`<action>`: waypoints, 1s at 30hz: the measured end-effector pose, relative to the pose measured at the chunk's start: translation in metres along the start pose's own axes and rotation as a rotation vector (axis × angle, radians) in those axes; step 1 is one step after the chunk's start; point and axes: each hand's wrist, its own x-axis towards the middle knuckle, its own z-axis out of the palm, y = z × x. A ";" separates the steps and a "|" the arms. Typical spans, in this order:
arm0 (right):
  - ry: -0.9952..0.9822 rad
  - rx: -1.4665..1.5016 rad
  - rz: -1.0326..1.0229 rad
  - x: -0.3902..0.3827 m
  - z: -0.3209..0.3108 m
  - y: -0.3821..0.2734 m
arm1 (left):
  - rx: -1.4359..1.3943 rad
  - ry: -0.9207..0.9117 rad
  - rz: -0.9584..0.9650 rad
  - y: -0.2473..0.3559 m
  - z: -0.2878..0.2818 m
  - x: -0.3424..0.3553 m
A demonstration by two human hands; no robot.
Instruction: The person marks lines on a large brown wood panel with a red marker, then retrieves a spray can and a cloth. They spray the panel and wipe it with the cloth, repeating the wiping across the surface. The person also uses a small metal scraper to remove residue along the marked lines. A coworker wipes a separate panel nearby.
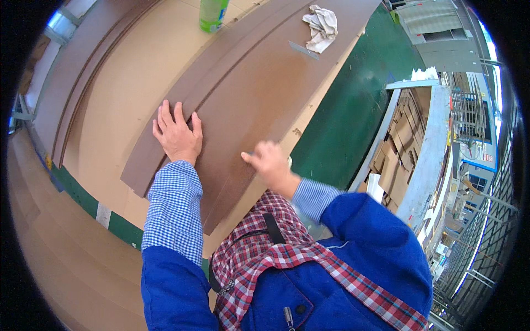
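A long brown panel (251, 99) with a lengthwise groove lies slantwise on the tan work surface. My left hand (179, 138) rests on it near its close left end, fingers spread beside the groove. Over the panel's near edge is my right hand (271, 168), blurred by motion. Its fingers are curled and the thumb points left; whatever they hold, if anything, I cannot make out. Farther along the panel lie a flat grey metal strip (304, 50) and a crumpled whitish cloth (321, 28).
Another brown panel (83, 60) lies at the left on the tan board (124, 105). A green container (212, 15) stands behind the grooved panel. To the right, beyond the green floor (345, 110), a grey-framed bin (436, 149) holds cardboard scraps (406, 132).
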 end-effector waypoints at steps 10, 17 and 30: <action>0.044 0.021 -0.075 -0.006 0.007 0.017 | 0.012 -0.013 0.002 0.003 0.000 -0.002; 0.043 -0.008 0.038 -0.013 0.022 -0.025 | 0.012 -0.002 -0.012 0.003 0.003 -0.001; 0.089 0.000 0.001 0.017 0.014 0.026 | -0.034 -0.015 -0.026 0.003 -0.006 -0.003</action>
